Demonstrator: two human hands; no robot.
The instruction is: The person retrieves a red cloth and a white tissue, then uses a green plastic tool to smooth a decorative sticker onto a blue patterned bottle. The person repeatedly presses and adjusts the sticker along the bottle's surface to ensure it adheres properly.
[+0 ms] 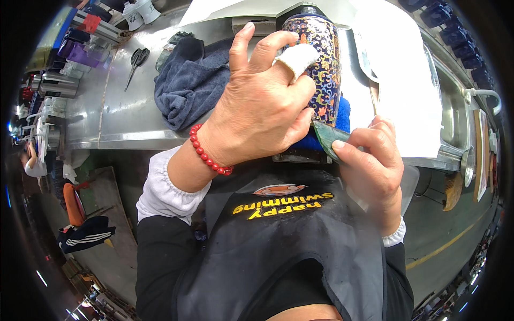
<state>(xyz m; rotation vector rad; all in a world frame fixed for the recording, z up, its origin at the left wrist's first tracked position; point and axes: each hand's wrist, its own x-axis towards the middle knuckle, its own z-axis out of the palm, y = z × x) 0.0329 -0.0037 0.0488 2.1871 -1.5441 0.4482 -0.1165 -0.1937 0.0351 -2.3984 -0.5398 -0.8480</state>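
Note:
A dark blue cylindrical vase [326, 64] with a colourful scroll and flower pattern lies on a bright blue cloth [344, 111], its dark neck pointing away from me. My left hand [262, 96] lies over the vase's left side. Its thumb and bent forefinger press near the close end, and the other fingers spread toward the far left. A white wrap [298, 58] covers one fingertip. Between thumb and fingers, my right hand [375, 160] pinches a thin, translucent green piece [327, 138]. Its pointed corner reaches the vase's near end, beside my left thumb.
A crumpled dark grey towel [187, 80] lies left of the vase on the metal table [128, 120]. Black-handled scissors [137, 61] are farther left. White sheets [407, 80] cover the right side, beside a metal sink [455, 101]. White cups [140, 13] stand at the far left.

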